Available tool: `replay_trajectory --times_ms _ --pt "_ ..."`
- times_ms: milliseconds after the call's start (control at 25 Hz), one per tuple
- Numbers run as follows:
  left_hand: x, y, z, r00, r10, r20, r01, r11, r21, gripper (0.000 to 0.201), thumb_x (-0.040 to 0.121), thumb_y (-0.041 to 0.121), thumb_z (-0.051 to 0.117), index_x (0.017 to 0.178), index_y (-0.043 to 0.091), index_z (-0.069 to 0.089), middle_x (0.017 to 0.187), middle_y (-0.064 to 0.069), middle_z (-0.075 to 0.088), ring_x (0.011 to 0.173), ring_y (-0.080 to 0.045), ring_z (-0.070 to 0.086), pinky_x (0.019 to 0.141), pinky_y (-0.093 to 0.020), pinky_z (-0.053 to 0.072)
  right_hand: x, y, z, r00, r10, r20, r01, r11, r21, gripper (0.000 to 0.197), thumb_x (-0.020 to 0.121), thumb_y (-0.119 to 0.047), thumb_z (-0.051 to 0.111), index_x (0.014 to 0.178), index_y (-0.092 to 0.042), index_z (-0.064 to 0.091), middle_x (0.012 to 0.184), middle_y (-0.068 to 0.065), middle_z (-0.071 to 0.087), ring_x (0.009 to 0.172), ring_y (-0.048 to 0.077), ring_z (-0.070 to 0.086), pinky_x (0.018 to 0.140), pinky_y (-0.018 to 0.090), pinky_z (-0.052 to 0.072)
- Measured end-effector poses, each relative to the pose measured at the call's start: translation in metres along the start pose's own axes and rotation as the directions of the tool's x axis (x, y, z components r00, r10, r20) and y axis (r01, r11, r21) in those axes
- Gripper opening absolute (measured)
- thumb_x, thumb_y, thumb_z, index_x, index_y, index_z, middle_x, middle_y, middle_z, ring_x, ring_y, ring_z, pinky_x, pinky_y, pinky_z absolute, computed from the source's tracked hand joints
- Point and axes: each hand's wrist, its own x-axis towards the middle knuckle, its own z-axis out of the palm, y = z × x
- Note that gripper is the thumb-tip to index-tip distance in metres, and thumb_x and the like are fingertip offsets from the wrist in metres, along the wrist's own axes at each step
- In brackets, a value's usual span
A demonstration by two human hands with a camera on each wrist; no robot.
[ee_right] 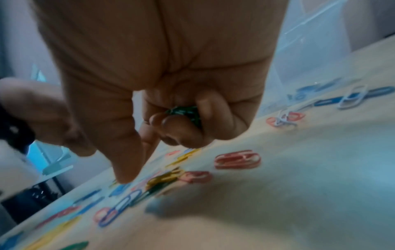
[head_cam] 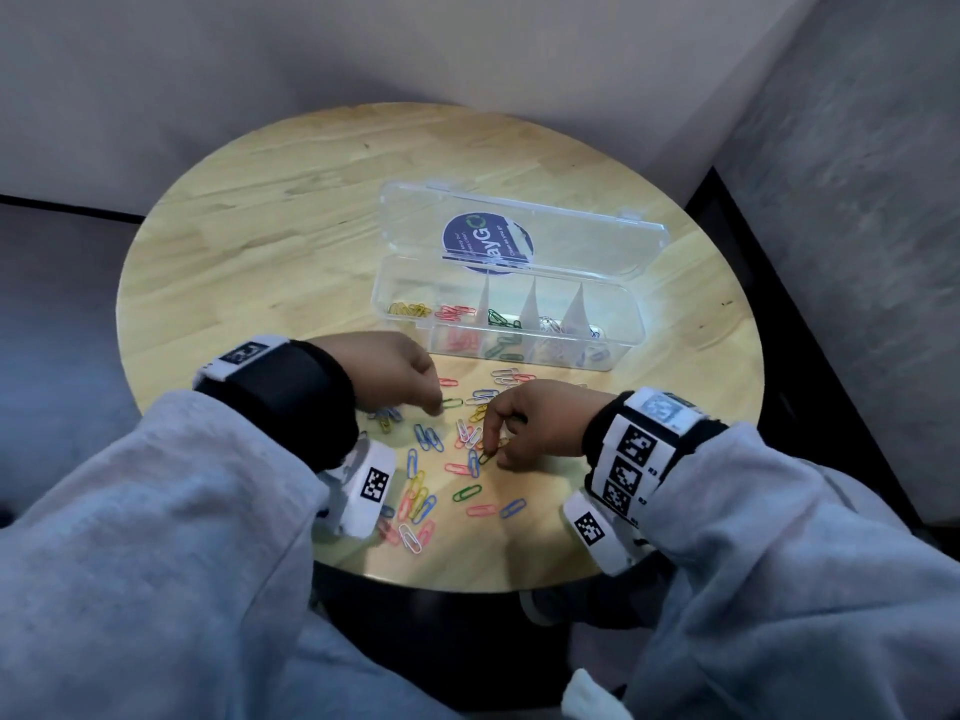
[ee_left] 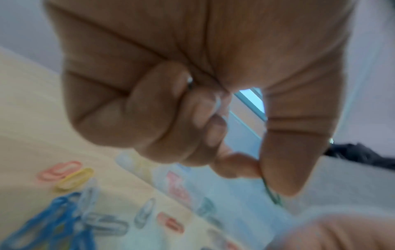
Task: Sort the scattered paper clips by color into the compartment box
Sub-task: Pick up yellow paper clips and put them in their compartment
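The left hand pinched a green paper clip between thumb and forefinger, its other fingers curled in. The right hand kept a bunch of green clips in its curled fingers while thumb and forefinger reached down to the scattered paper clips on the round wooden table. Just beyond them stood the open compartment box, holding sorted clips.

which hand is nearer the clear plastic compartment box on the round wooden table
Left. The left hand sits just in front of the clear plastic compartment box, near its left end; the right hand works farther back among the scattered clips.
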Motion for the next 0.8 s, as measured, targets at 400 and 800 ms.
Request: replay_trajectory --times_ms 400,800 --pt "-0.024 -0.002 -0.034 0.984 0.035 -0.175 -0.158 0.627 -0.763 0.027 0.052 0.000 0.042 0.034 0.019 0.037 0.047 0.000 0.047 0.035 -0.007 0.037 0.032 -0.008 0.025 0.009 -0.006 0.006 0.996 -0.088 0.001 0.085 0.966 -0.244 0.016 0.077 -0.019 0.068 0.092 -0.025 0.067 0.064 -0.013 0.043 0.062 0.004 0.044 0.056 0.021 0.035" --pt "-0.018 -0.001 -0.026 0.996 -0.072 -0.050 -0.005 0.515 -0.857 0.034 0.083 -0.001 0.025 0.077 0.007 0.058 0.060 -0.002 0.042 0.036 -0.006 0.038 0.030 -0.009 0.026 0.014 -0.001 -0.004 1.000 -0.010 0.014 0.007 0.980 0.199 0.013 0.076 -0.006 0.063 0.068 -0.016 0.060 0.052 -0.008 0.056 0.040 0.003 0.044 0.044 0.018 0.037"
